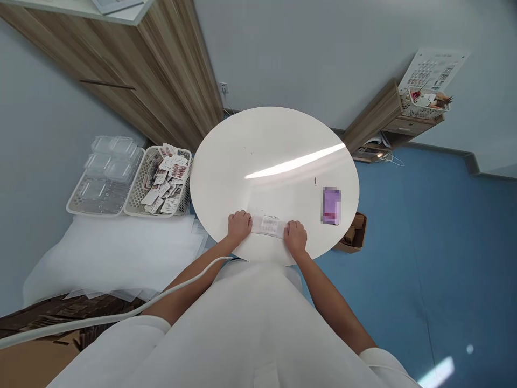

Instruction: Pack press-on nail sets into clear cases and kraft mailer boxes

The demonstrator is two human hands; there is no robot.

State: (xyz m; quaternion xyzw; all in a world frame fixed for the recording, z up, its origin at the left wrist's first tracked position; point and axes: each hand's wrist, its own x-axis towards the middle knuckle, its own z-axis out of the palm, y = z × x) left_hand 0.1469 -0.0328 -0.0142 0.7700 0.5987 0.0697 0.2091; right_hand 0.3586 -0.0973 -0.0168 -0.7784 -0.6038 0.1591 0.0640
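Observation:
A clear plastic case (270,224) lies on a whitish translucent sheet (258,223) near the front edge of the round white table (274,134). At the sheet's left end, my left hand (239,225) is closed on it, fingers curled. My right hand (295,237) grips the opposite end in the same way. The case sits midway between the two hands, and small rounded shapes show through it. Both hands rest at table level.
A purple blurred object (331,206) lies on the table's right side. Left of the table are a basket of printed cards (163,180), a basket of clear cases (107,175) and stacked translucent sheets (117,256). A cardboard box (355,237) stands on the floor at right.

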